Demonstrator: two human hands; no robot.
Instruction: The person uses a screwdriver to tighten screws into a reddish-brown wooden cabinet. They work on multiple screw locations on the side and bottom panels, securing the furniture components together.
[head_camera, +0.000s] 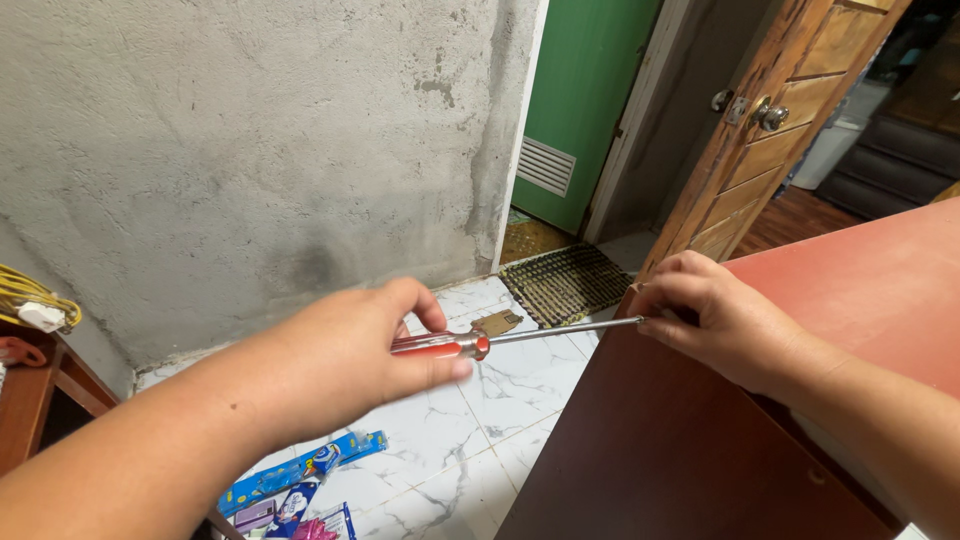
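Left hand (345, 365) grips screwdriver (520, 337) handle, right hand (715, 315) pinches its tip at cabinet (660, 440) corner; driving apparently just starting.

The screwdriver (500, 340) has a red and clear handle and a silvery shaft. Right of it, the cabinet (700, 440) is dark reddish-brown with a paler red top. Below it, the floor tiles (500, 400) are white with grey marble veining, strewn with blue packets (300, 480). Beyond it stand a mottled grey wall (250, 150) and green door (590, 90).
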